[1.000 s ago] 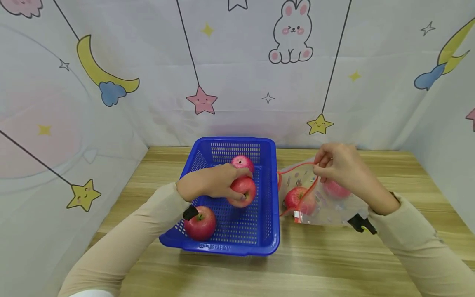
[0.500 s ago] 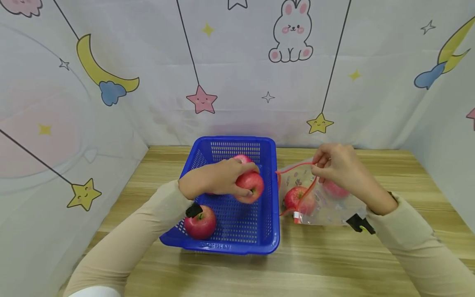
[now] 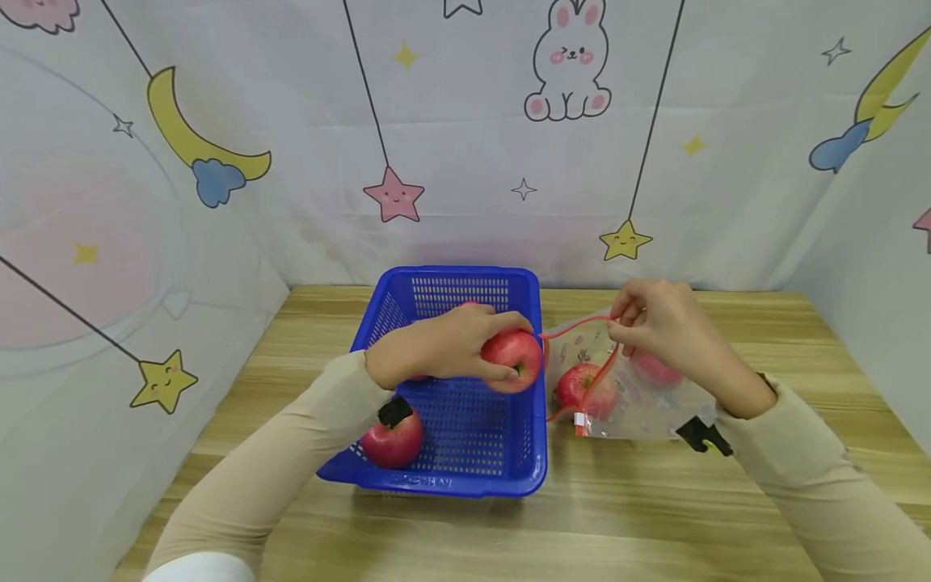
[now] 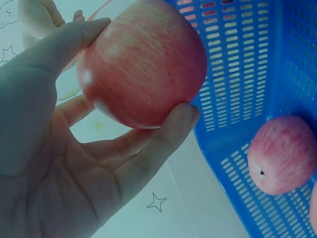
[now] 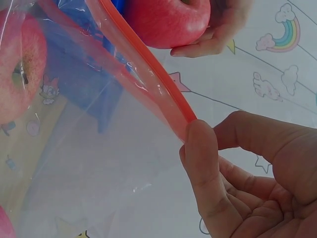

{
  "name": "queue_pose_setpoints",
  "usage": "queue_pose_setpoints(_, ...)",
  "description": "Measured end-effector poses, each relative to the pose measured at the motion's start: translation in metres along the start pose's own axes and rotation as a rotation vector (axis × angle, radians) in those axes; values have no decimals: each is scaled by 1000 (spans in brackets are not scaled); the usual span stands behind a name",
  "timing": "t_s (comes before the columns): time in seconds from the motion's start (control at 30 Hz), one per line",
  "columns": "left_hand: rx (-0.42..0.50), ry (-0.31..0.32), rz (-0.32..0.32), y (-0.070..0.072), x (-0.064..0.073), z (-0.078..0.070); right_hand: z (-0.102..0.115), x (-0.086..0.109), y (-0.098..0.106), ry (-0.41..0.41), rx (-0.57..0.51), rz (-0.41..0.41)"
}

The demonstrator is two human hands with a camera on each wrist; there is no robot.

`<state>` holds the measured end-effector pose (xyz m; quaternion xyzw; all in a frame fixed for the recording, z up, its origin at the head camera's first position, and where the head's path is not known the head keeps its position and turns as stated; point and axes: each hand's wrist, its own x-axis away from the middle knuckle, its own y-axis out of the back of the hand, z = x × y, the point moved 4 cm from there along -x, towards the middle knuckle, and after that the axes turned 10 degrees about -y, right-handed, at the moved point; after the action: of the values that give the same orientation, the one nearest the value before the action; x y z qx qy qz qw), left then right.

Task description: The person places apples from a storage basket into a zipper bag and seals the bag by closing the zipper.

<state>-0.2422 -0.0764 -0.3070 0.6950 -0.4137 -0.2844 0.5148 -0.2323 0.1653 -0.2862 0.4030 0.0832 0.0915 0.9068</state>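
My left hand (image 3: 454, 343) grips a red apple (image 3: 513, 360) between thumb and fingers, over the right side of the blue basket (image 3: 465, 487). In the left wrist view that apple (image 4: 146, 67) fills the grasp, the fingertips wrapping its side. My right hand (image 3: 662, 335) pinches the orange-red rim of a clear zip bag (image 3: 640, 412), holding its mouth spread. One apple (image 3: 582, 390) lies inside the bag near the mouth, another (image 3: 658, 368) deeper in, partly behind the right hand. The right wrist view shows thumb and forefinger on the rim (image 5: 163, 89).
More apples lie in the basket: one (image 3: 393, 440) at the near left corner, others mostly hidden under the left forearm and hand. The bag's white slider (image 3: 579, 419) sits at its front corner. A printed cloth (image 3: 465, 162) stands behind the wooden table (image 3: 655, 517).
My left hand has lifted the apple and carried it rightward from mid-basket to the basket's right rim. The right hand and bag have stayed almost still.
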Motion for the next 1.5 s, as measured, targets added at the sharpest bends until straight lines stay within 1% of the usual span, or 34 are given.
queue_pose_setpoints(0.13,8,3,4,-3,-4,-2,0,-1,0,-3,-1,0)
queue_pose_setpoints(0.2,2,1,-6,-3,-6,-3,1,-1,0,0,-3,-2)
queue_pose_setpoints(0.4,-2,-25,-53,-3,-10,-11,1,-2,1,-1,-13,3)
queue_pose_setpoints(0.7,-72,-49,-120,-8,-18,-20,0,-3,1,-11,-27,6)
queue_pose_setpoints(1.1,-137,-127,-263,-15,-28,-24,-1,-3,0,-15,-30,-3)
queue_pose_setpoints(1.2,-138,-126,-290,-16,-30,-24,-1,-4,0,-16,-31,-4)
queue_pose_setpoints(1.4,-148,-98,-312,-18,-33,-26,-1,-4,0,-14,-34,-6)
queue_pose_setpoints(1.5,-158,-106,-340,-18,-35,-27,-1,-5,-1,-12,-38,-6)
